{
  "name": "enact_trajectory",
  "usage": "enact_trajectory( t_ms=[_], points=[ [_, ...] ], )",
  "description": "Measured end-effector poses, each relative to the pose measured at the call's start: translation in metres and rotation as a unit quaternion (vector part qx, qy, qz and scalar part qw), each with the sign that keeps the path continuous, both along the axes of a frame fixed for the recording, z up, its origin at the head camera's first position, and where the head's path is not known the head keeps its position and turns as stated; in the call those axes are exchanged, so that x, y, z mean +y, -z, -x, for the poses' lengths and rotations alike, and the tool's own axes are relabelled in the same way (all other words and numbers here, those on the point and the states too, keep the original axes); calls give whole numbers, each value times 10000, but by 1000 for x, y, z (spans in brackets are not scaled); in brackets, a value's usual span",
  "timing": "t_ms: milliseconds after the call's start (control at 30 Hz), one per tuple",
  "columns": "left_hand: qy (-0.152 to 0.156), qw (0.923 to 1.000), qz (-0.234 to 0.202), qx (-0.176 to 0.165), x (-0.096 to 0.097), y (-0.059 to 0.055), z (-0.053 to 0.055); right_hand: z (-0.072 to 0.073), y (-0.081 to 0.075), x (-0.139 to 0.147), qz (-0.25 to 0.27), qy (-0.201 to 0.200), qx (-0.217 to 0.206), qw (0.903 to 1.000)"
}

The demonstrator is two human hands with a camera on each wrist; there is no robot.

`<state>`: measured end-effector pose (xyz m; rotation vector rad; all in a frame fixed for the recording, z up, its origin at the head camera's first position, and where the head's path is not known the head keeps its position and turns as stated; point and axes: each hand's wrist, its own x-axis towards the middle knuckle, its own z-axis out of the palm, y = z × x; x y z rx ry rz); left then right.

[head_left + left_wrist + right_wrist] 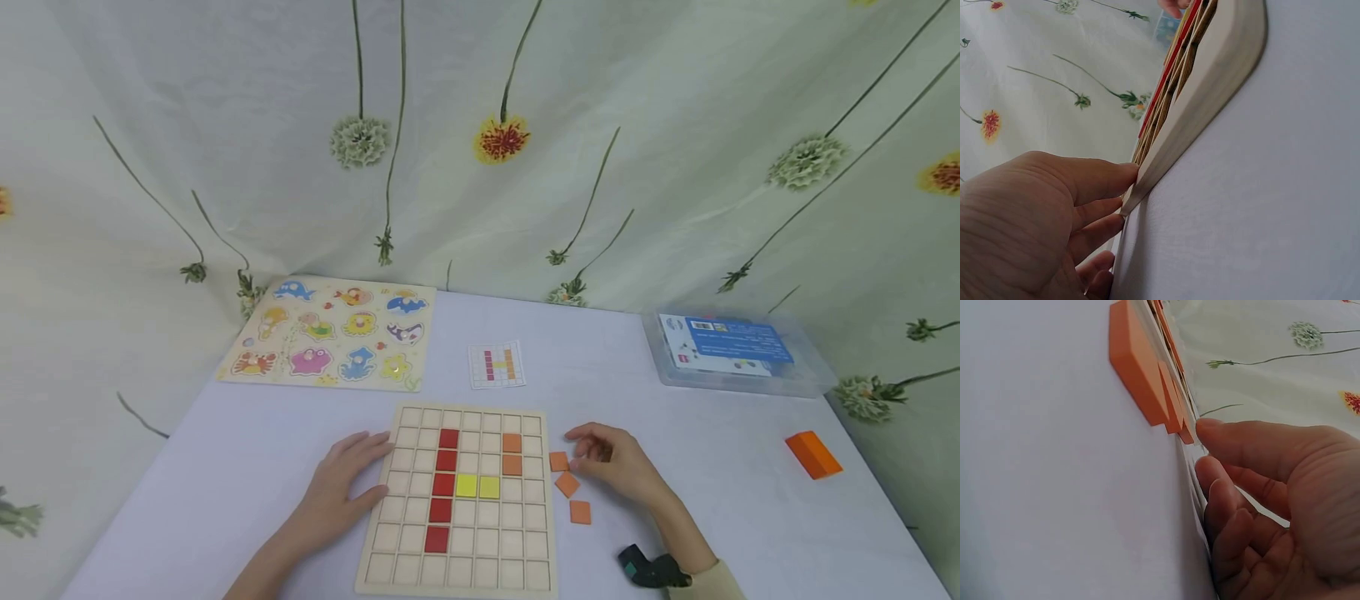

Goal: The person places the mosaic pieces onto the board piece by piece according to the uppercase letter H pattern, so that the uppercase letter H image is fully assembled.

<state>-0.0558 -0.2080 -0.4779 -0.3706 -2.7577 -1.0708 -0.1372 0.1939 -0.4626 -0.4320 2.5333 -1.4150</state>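
Observation:
A pale wooden grid board [457, 575] lies on the table. Set in it are a column of several red square tiles [442, 484], two yellow tiles [477, 486] side by side, and two orange tiles [512, 453] at the upper right. My left hand [335, 487] touches the board's left edge with thumb and fingertips, fingers fairly straight. Three loose orange tiles [567, 484] lie just right of the board. Beside the farthest one is my right hand [617, 462], fingers loosely bent. In the right wrist view its thumb tip [1210, 428] is close to the tiles, with nothing held.
Behind the board lies a small pattern card [497, 364]. A sea-animal puzzle board [330, 333] is at the back left. At the back right stands a clear plastic box [738, 354], with an orange block [813, 455] nearer on the right. A flowered cloth [450, 142] hangs behind.

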Motion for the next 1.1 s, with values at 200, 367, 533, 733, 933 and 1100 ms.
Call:
enact_trajectory(
  t_ms=[200, 367, 533, 733, 933, 1100],
  points=[
    [18, 10000, -16, 43, 0, 1, -1, 0, 3, 0, -224, -189, 152, 9995],
    [11, 10000, -12, 9, 0, 2, -1, 0, 5, -1, -379, -193, 196, 9989],
    [4, 10000, 4, 9, 0, 2, -1, -1, 7, -1, -460, -201, 223, 9985],
    [23, 10000, 2, 22, 0, 3, -1, -2, 6, -2, -522, -194, 268, 9981],
    [-3, 9999, 18, -112, 1, 0, 0, -2, 5, -2, -592, -270, 327, 9973],
    [-5, 9999, 35, -127, 0, -1, 1, -1, 6, -3, -696, -347, 533, 9955]
  ],
)
